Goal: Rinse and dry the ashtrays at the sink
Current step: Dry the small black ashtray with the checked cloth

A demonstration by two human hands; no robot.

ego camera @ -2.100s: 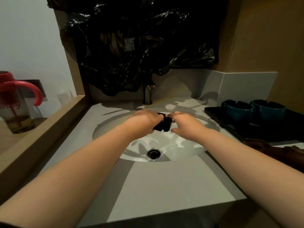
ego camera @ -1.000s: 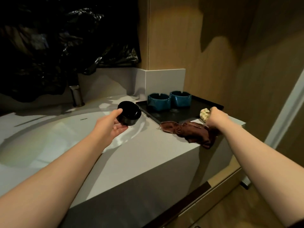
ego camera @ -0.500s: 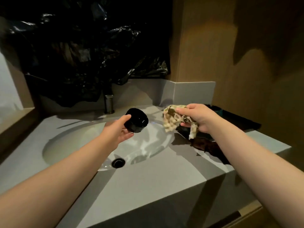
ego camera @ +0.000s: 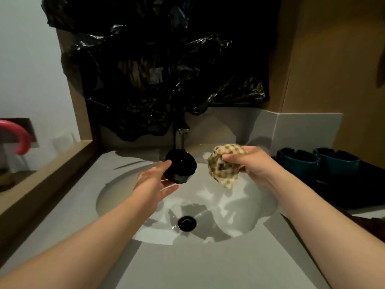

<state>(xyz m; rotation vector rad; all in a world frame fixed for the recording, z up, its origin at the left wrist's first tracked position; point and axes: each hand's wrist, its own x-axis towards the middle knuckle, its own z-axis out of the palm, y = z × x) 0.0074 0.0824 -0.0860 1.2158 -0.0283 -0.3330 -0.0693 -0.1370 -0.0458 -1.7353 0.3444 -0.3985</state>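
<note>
One black ashtray [ego camera: 180, 169] is held over the sink basin [ego camera: 116, 184], pinched between the thumb and fingers of the left hand [ego camera: 155, 182]. Just beside it, not touching, the right hand [ego camera: 253, 165] has its fingers clamped on a bunched checked cloth [ego camera: 224, 165]. Half a second ago both sat off-centre; now they hang above the drain [ego camera: 186, 223], and the teal ashtrays [ego camera: 298, 163] on the black tray [ego camera: 354, 195] show again. Grey tabletop [ego camera: 208, 263] surrounds the basin; black plastic sheeting [ego camera: 166, 69] hangs over the tap [ego camera: 183, 138], with a wood-panelled wall [ego camera: 333, 59] at right.
</note>
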